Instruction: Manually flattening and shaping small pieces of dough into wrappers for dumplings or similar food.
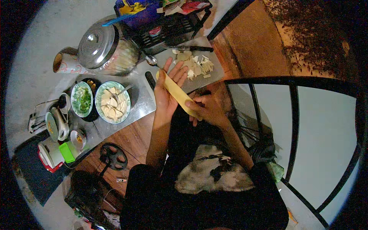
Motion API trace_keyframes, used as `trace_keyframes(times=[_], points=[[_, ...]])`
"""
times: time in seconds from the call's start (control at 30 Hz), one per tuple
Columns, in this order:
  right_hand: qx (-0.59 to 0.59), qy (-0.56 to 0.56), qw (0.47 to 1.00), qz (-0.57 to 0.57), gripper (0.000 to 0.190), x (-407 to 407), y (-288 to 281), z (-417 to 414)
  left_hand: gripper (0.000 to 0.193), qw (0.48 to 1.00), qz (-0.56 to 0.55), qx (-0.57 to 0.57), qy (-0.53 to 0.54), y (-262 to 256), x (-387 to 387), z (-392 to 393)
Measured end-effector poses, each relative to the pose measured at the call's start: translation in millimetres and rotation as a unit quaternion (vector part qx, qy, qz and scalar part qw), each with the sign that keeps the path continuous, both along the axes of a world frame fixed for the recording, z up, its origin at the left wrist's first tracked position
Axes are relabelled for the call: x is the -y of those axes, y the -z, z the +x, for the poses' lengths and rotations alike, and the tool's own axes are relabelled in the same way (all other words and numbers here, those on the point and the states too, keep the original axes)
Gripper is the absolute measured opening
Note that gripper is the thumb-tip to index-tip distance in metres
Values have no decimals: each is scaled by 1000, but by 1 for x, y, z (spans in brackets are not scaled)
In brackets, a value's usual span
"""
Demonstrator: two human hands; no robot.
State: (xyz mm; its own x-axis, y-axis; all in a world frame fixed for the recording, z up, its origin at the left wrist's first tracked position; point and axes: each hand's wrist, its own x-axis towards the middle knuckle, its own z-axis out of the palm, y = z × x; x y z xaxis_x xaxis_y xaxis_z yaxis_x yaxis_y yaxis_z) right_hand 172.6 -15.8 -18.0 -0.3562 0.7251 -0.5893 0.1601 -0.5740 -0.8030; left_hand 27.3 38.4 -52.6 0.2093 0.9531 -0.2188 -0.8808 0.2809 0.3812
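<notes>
A long, pale yellow peeled vegetable (177, 93) is held slantwise between both hands. My left hand (169, 89) grips its upper end with the thumb, palm up and fingers spread. At its lower end, my right hand (205, 107) pinches it with the thumb on top. Beyond the hands, pale slices and thin sticks (198, 64) lie on a cutting board (215, 75). A dark-handled knife (198, 48) rests along the board's far edge. Beside my left hand is another black handle (149, 80), and a metal spoon (151, 60) lies just above it.
On the metal table (141, 102) to the left stand a bowl of pale slices (112, 103), a bowl of chopped greens (82, 99) and a lidded steel pot (97, 46). A black rack (169, 30) is at the back; a black-framed chair (293, 115) stands right.
</notes>
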Motion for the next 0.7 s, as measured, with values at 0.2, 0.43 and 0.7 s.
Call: trace_keyframes(times=[0.2, 0.43, 0.7], points=[[18, 33, 999, -9, 35, 6, -13, -4, 51, 999, -5, 15, -45, -4, -8, -8], [9, 10, 1000, 4, 35, 8, -21, 1, 49, 996, -5, 35, -80, -14, -11, -16], [13, 36, 999, 5, 35, 14, -25, 5, 47, 998, 5, 32, -60, -13, -15, -20]])
